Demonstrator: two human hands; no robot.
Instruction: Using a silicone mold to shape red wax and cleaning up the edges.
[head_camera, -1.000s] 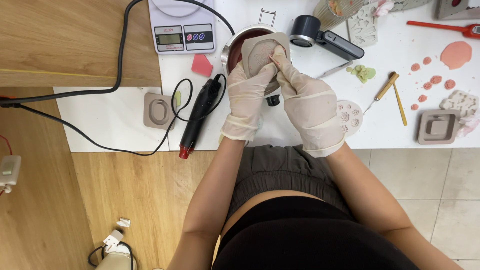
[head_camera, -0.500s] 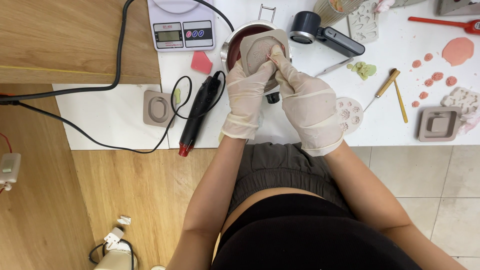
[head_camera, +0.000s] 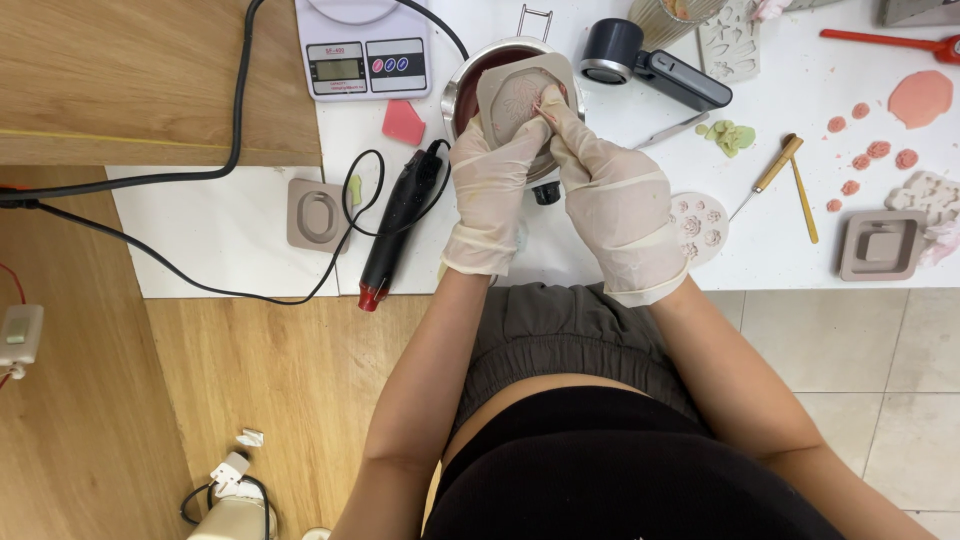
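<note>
Grey silicone, a squarish mould (head_camera: 515, 98) with a leaf-like relief, is held tilted over the steel pot (head_camera: 462, 85) of dark red liquid, its face turned up toward the camera and no clear long axis. The left hand (head_camera: 492, 185) pinches its lower edge; the right hand (head_camera: 612, 195) presses fingertips on its right side. Both grips are gloved. The pot sits near the white tabletop (head_camera: 220, 235) middle. A black heat tool (head_camera: 400, 215) lies just left, a round flower mould (head_camera: 698, 222) just right.
</note>
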